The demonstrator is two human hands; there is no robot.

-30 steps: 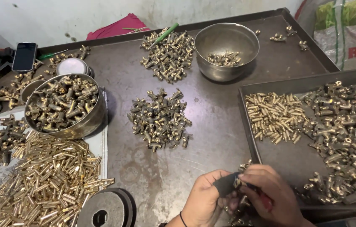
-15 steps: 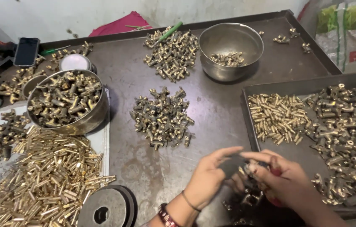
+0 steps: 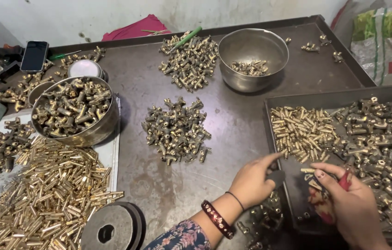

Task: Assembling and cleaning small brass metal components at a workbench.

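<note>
Since the earlier frame both hands have moved apart and up toward the dark tray [image 3: 298, 99]; before, they were close together over one small piece, now the left hand [image 3: 254, 180] reaches with its index finger stretched to the heap of small brass pins [image 3: 302, 132] inside the tray, its fingertip touching or just beside the lowest pins. Under the left palm a small dark piece [image 3: 277, 177] shows; the fingers are partly curled around it, but I cannot tell if they truly clamp it. The right hand [image 3: 348, 203] lies over the near edge of the tray; its fingers are closed on a tool with a red handle [image 3: 345, 181], and one brass pin [image 3: 308, 170] sticks out just beside its fingertips. To the right of the pins, in the same tray, is a big heap of darker brass fittings [image 3: 381, 134]. On the metal table [image 3: 159, 185] lies another pile of fittings [image 3: 176, 132] in the middle; a steel bowl [image 3: 253, 58] stands behind it, and a full steel bowl [image 3: 75, 111] at the left; brass tubes [image 3: 52, 199] are spread at the near left.
</note>
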